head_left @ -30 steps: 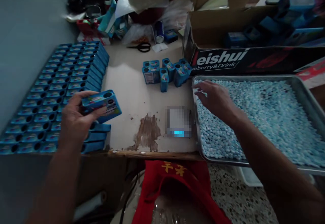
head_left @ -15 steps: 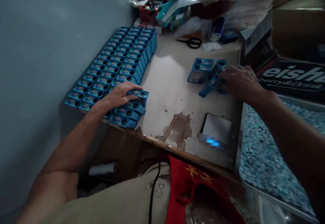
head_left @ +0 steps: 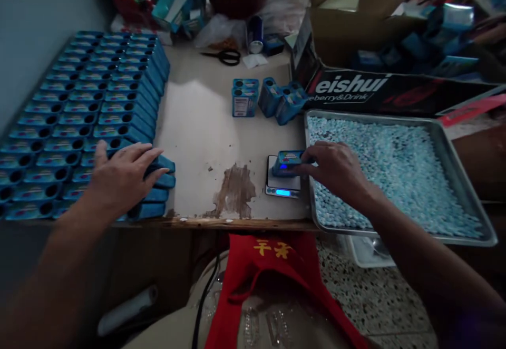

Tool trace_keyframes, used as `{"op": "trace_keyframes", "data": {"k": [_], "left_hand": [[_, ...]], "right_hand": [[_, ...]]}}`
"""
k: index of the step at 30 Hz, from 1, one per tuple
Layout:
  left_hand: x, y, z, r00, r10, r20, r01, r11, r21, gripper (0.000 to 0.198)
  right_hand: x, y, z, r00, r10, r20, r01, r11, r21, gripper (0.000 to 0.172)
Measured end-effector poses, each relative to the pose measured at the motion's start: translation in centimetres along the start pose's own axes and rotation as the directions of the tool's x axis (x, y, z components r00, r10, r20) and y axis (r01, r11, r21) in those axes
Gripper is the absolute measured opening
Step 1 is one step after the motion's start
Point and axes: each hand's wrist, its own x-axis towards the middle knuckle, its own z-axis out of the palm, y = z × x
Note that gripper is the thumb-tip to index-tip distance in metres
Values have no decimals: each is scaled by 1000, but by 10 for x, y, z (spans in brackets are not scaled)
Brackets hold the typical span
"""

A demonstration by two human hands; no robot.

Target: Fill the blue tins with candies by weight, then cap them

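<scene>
My left hand (head_left: 120,172) lies flat, fingers spread, on the near end of rows of blue boxes (head_left: 90,101) stacked along the table's left side. My right hand (head_left: 336,167) grips one blue box (head_left: 288,162) that sits on a small digital scale (head_left: 282,183) with a lit blue display. Right beside this hand is a metal tray (head_left: 454,143) filled with small pale blue candies (head_left: 387,164). A few more blue boxes (head_left: 269,98) stand in a cluster at the middle of the table.
A dark cardboard carton (head_left: 379,90) with white lettering stands behind the tray. Scissors (head_left: 223,56), a can (head_left: 255,35) and bags clutter the back of the table. A red cloth (head_left: 276,275) hangs below the table's front edge. A brown worn patch (head_left: 235,191) marks the tabletop.
My right hand moved from the box cluster to the scale with one blue box. My left hand let go of its box in the stack and now rests flat on it.
</scene>
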Motion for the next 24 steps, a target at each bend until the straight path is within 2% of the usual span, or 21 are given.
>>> {"op": "trace_keyframes", "data": {"k": [4,7,9,11,13,16,19,21,24], "left_hand": [[-4,21,-6,992,37,-121,-36,999,10,37],[0,45,-3,986,93,-140,-91,996,15,35],[7,63,5,986,133,-105,-135,991,-5,35],[16,83,15,983,171,-70,-174,983,-49,34],[27,104,21,979,195,-54,-200,975,-95,34],[45,137,22,971,238,-24,-239,960,-146,36],[58,163,17,959,283,9,-277,943,-183,36],[61,171,15,956,295,15,-285,936,-204,37],[57,166,18,963,269,21,-260,945,-201,38]], "right_hand": [[-27,11,12,993,75,-93,-62,989,133,19],[-51,41,16,980,140,-143,-109,972,206,32],[-70,69,25,988,109,-110,-91,983,157,34],[-89,93,38,998,64,-18,-63,996,63,42],[-99,106,49,997,55,58,-54,998,-24,51],[-88,108,53,991,84,106,-73,992,-101,48],[-55,108,43,973,146,181,-136,988,-70,36],[-36,112,35,964,178,198,-183,983,8,25],[-25,121,28,964,236,121,-257,945,202,10]]}}
